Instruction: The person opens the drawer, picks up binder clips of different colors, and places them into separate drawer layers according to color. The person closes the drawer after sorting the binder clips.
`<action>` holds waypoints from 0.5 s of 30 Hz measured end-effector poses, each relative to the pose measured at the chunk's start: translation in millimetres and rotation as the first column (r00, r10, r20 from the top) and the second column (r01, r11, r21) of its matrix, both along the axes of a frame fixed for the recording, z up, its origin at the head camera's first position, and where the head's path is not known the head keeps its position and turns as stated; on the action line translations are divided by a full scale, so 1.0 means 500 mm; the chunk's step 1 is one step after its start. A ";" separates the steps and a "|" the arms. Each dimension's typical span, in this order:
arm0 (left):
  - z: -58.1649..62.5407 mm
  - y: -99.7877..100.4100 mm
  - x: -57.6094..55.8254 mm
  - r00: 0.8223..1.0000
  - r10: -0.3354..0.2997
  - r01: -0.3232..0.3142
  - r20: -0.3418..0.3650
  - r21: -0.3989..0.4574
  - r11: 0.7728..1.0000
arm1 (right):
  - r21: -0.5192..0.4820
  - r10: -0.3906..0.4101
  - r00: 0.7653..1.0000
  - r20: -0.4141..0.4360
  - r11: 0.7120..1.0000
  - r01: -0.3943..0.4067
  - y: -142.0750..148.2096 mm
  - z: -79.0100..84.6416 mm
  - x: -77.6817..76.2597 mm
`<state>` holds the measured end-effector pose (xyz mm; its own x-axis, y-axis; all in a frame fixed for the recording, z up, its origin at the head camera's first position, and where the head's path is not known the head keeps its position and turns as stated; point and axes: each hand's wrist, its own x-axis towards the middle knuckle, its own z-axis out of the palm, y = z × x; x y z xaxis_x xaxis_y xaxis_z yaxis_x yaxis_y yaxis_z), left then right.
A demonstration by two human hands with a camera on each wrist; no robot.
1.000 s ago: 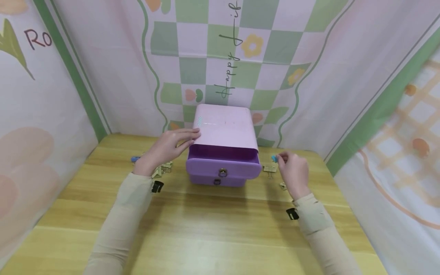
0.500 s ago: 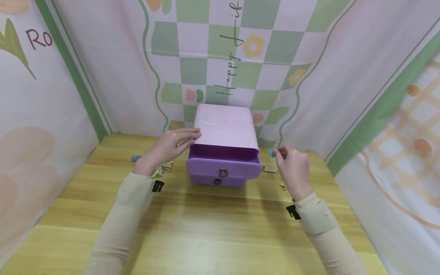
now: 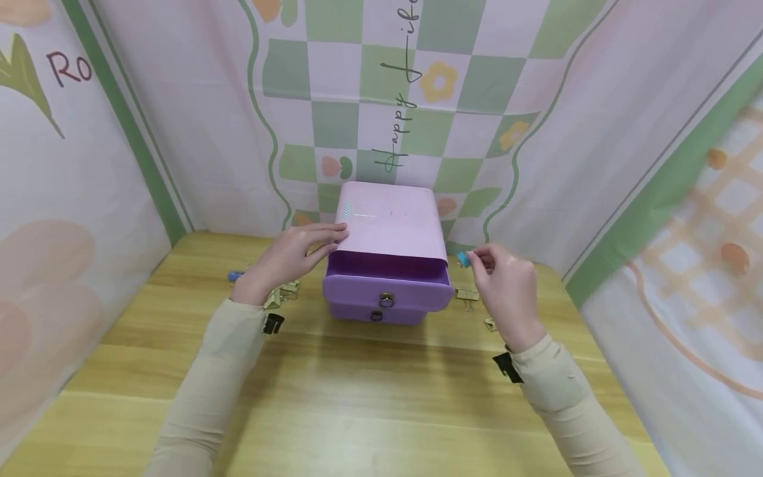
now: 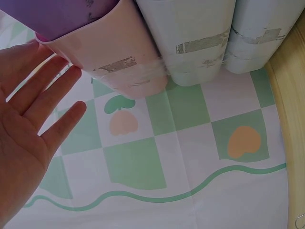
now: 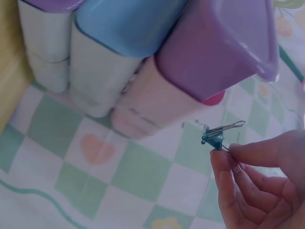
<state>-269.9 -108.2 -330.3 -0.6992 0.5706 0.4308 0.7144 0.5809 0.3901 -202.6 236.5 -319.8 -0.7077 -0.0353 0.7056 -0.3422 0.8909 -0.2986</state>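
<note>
Head view: a small pink plastic drawer cabinet [image 3: 390, 222] stands at the back of the light wooden bench [image 3: 357, 391], against the checked green and pink backdrop cloth [image 3: 369, 99], with its upper purple drawer [image 3: 386, 285] pulled out. The left hand [image 3: 295, 255] lies with straight, relaxed fingers against the cabinet's left front corner, grasping nothing; the left wrist view shows the open palm beside the pink shell. The right hand [image 3: 507, 285] is raised just right of the open drawer and pinches a small teal binder clip [image 3: 463, 260] by its wire handle between thumb and forefinger; the right wrist view shows the clip [image 5: 217, 136] held clear of the cabinet. Gold binder clips [image 3: 286, 291] lie on the bench by the left wrist, and another gold clip [image 3: 467, 296] lies under the right hand
</note>
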 end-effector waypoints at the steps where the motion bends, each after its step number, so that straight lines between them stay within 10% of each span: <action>1: 0.001 0.000 0.001 1.000 0.000 0.000 0.003 0.000 1.000 | 0.000 0.006 1.000 -0.002 1.000 -0.006 -0.004 0.003 0.003; 15: 0.001 0.000 0.001 1.000 -0.010 0.010 0.004 0.005 1.000 | 0.011 0.077 0.997 -0.020 0.997 -0.077 -0.050 0.031 0.023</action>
<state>-269.2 -108.2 -329.7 -0.6950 0.5756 0.4308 0.7188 0.5717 0.3957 -191.0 211.4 -304.4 -0.6877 -0.0967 0.7195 -0.4162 0.8645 -0.2816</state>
